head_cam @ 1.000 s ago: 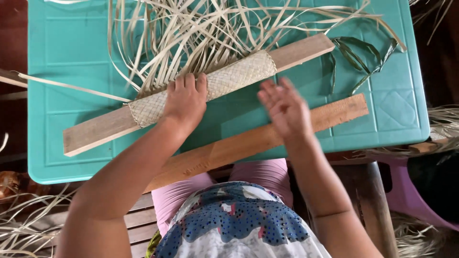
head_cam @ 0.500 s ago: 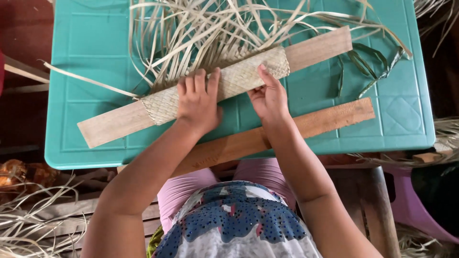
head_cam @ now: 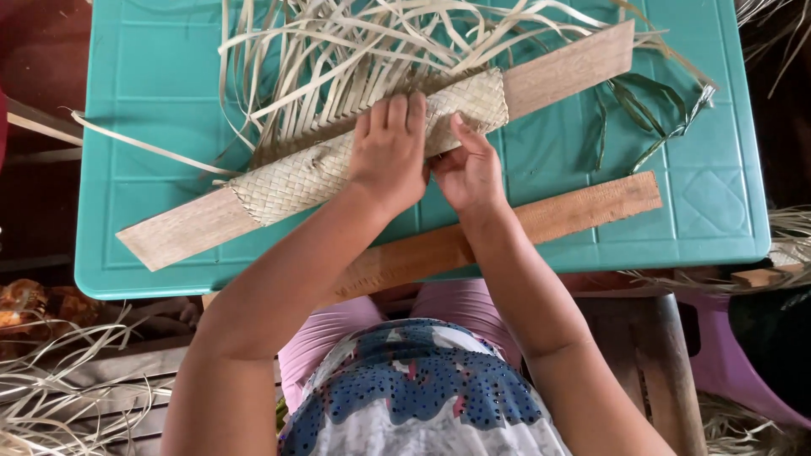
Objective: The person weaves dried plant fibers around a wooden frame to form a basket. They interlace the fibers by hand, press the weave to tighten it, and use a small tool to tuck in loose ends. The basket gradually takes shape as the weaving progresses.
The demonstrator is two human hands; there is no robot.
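A pale woven mat strip [head_cam: 296,177] of dried leaf lies wrapped over a long wooden board [head_cam: 574,63] that runs diagonally across a teal plastic table [head_cam: 152,76]. My left hand [head_cam: 389,152] rests flat on the middle of the weave, fingers spread over it. Just to its right, my right hand [head_cam: 469,169] presses its thumb and fingers against the weave's near edge. Loose unwoven leaf strands [head_cam: 355,51] fan out from the far side of the weave.
A second wooden board [head_cam: 583,207] lies diagonally along the table's near edge, under my right wrist. Several green leaf strips [head_cam: 650,118] lie at the right of the table. Dried strands [head_cam: 59,380] litter the floor at lower left. A purple plastic object [head_cam: 726,355] stands at lower right.
Both hands have come together on the middle of the weave. My right hand moved left from above the near board onto the woven strip. The view has shifted, so the table appears lower.
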